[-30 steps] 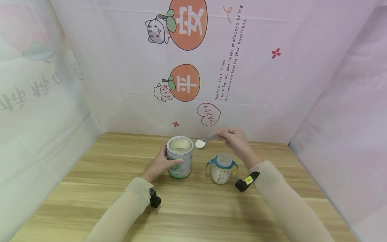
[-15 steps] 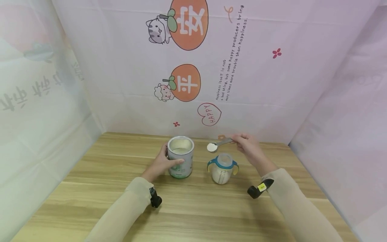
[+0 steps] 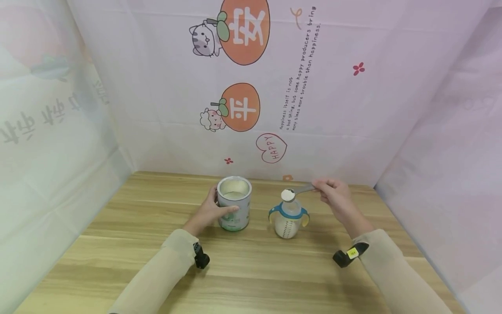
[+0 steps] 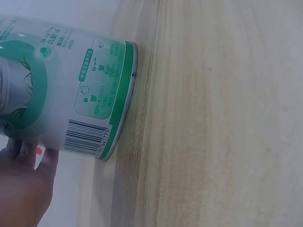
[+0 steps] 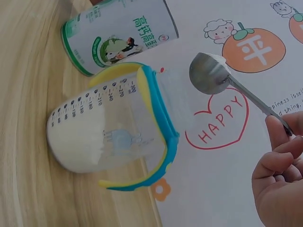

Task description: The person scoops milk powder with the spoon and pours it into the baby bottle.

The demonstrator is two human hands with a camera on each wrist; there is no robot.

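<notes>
A metal measuring spoon (image 3: 288,195) heaped with white powder hangs just above the open mouth of a baby bottle (image 3: 287,226). My right hand (image 3: 337,198) pinches the end of its handle. In the right wrist view the spoon's bowl (image 5: 208,74) stays apart from the bottle's neck. The clear bottle (image 5: 90,132) has a blue collar, two yellow-and-blue handles and white contents up to part of its scale. My left hand (image 3: 209,213) grips the side of an open milk powder can (image 3: 234,218), thumb across its front. White-and-green print covers the can (image 4: 61,90) in the left wrist view.
Both containers stand upright on a wood-grain table (image 3: 243,274), the can to the left of the bottle. A printed white cloth (image 3: 329,109) hangs behind the table, and more cloth closes in both sides.
My right hand has carried the spoon of powder rightward from beside the can to over the bottle's mouth. The left hand and the can have stayed put.
</notes>
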